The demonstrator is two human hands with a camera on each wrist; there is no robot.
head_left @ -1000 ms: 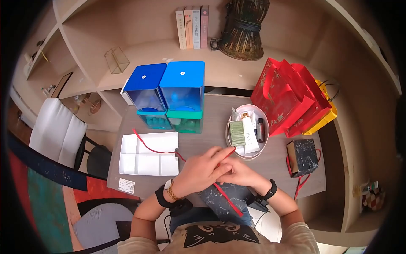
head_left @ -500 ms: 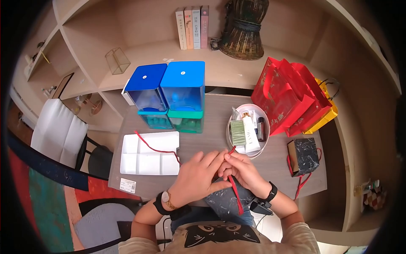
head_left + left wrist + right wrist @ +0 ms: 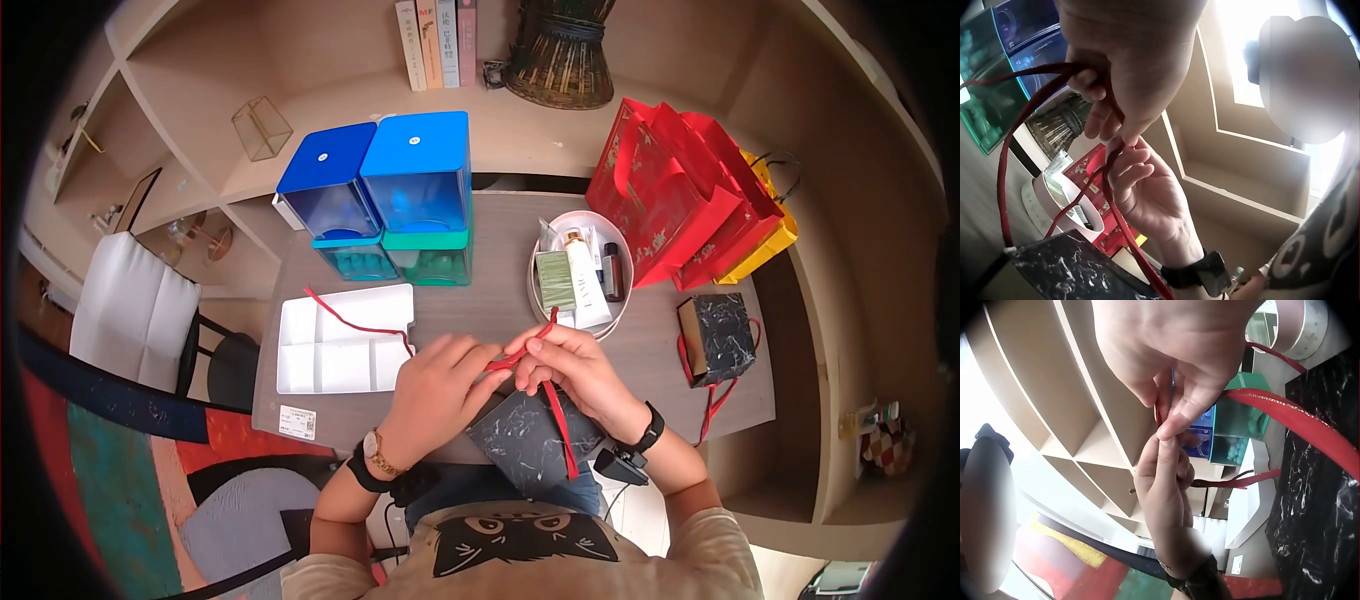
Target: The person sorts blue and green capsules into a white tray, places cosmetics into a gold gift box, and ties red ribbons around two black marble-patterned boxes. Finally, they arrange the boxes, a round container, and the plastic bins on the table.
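A black marbled box (image 3: 515, 450) is at the table's near edge, close to my body, with a red ribbon (image 3: 561, 432) running over it. Above the box, my left hand (image 3: 437, 392) pinches a length of the ribbon. My right hand (image 3: 582, 372) also pinches it between thumb and fingers, close beside the left fingertips. In the left wrist view, the ribbon (image 3: 1114, 187) passes through both hands and hangs down past the box (image 3: 1079, 265). The right wrist view has the fingertips of both hands meeting, their grip partly hidden behind the fingers.
A white compartment tray (image 3: 345, 375) lies left, with a ribbon end across it. Behind stand stacked blue and green drawer boxes (image 3: 415, 145). A round tub (image 3: 625, 250) of cosmetics sits beyond my hands. Red gift bags (image 3: 660, 210) and another marbled box (image 3: 722, 335) are right.
My hands were overlapped, left over right; they have drawn slightly apart, showing the ribbon stretched between the fingers. The head view has tilted down, so everything sits higher.
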